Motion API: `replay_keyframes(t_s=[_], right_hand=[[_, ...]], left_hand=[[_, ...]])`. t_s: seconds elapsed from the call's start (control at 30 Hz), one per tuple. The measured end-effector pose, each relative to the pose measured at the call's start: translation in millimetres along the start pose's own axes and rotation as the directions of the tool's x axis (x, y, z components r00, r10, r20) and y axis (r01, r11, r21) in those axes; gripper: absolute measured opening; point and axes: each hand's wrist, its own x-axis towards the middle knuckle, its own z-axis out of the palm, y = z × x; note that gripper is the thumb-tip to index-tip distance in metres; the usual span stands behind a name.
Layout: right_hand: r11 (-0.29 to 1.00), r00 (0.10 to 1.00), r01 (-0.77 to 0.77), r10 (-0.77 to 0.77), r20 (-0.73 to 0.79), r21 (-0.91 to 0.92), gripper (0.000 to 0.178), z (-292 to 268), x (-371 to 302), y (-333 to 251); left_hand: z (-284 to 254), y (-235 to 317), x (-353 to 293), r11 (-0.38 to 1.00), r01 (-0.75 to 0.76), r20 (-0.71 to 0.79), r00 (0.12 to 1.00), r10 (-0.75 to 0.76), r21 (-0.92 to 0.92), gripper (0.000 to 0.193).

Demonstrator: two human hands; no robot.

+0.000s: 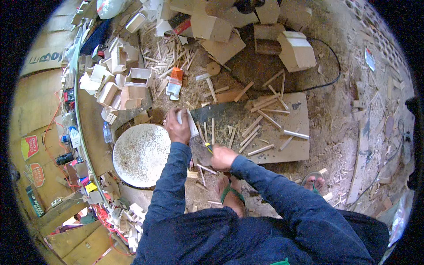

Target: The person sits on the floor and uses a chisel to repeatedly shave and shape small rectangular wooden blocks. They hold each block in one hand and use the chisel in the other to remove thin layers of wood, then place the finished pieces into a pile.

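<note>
My left hand (177, 127) is closed on a pale flat-sided piece (193, 123), just beyond the round stool. Its fingers hide much of that piece, so I cannot tell its full shape. To the right and a little nearer, my right hand (223, 157) is closed around a slim yellow-and-black hand tool (209, 146). The tool points up and left toward the pale piece; its working tip is too small to make out. Between and beyond the hands lies a low board (296, 150), with several thin wooden strips (251, 125) scattered over it.
A round white stool top (137, 157), speckled with debris, stands left of my left forearm. Cut wooden pieces (132, 95) are heaped at far left, larger curved blocks (298, 51) at the back. A black cable (339, 66) loops on the dusty floor. An orange-and-white packet (175, 83) lies among scraps.
</note>
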Motion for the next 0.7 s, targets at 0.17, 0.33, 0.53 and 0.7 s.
replay_keyframes(t_s=[0.17, 0.33, 0.53, 0.7], right_hand=[[0.995, 0.999, 0.049, -0.047, -0.027, 0.085, 0.038, -47, -2, 14], [0.969, 0.964, 0.07, -0.004, -0.267, 0.236, 0.036, -84, 11, 24], [0.974, 0.938, -0.016, 0.093, -0.334, 0.226, 0.053, -80, 20, 62], [0.962, 0.921, -0.016, 0.121, -0.371, 0.274, 0.045, -59, 12, 82]], left_hand=[[-16, 2, -4, 0.995, -0.032, 0.135, 0.99, 0.044, -0.09, 0.062], [-69, 13, 42, 0.947, -0.273, -0.152, 0.956, 0.249, -0.167, 0.062], [-171, -6, 211, 0.777, -0.484, -0.298, 0.733, 0.611, 0.402, 0.065], [-204, -33, 338, 0.718, -0.26, -0.379, 0.708, 0.596, 0.646, 0.056]])
